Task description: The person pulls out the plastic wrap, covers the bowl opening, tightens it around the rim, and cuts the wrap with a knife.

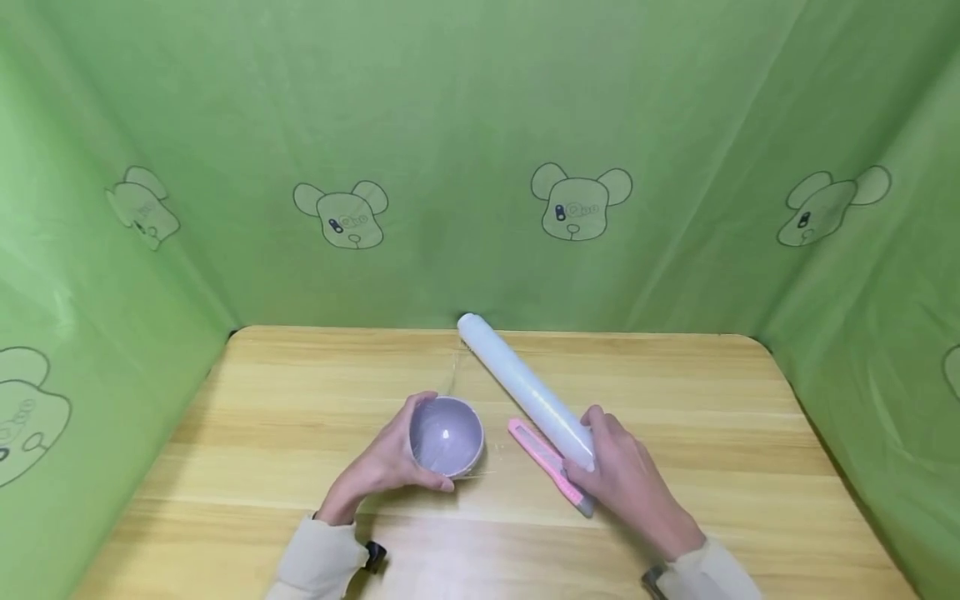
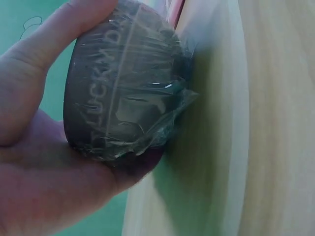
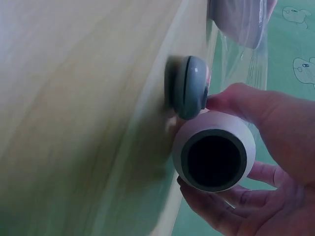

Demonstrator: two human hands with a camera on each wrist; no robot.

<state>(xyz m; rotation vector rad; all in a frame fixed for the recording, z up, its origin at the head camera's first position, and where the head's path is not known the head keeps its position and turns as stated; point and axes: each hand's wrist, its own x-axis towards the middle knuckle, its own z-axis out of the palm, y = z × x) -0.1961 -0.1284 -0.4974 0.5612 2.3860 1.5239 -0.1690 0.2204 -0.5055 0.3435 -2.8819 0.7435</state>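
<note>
My left hand grips a small lilac bowl round its side, thumb at the front and fingers behind. Clear film lies over the bowl's mouth, and crumpled film clings to its lettered outside in the left wrist view. A roll of cling film slants away to the back left, its near end held by my right hand. From the roll a clear sheet stretches to the bowl in the right wrist view. Alongside the roll, by my right thumb, lies a pink utility knife with a grey end.
All of this is on a wooden table with rounded far corners. Green curtains printed with bear heads rise behind the table and on both sides. The roll's far end reaches the table's back edge.
</note>
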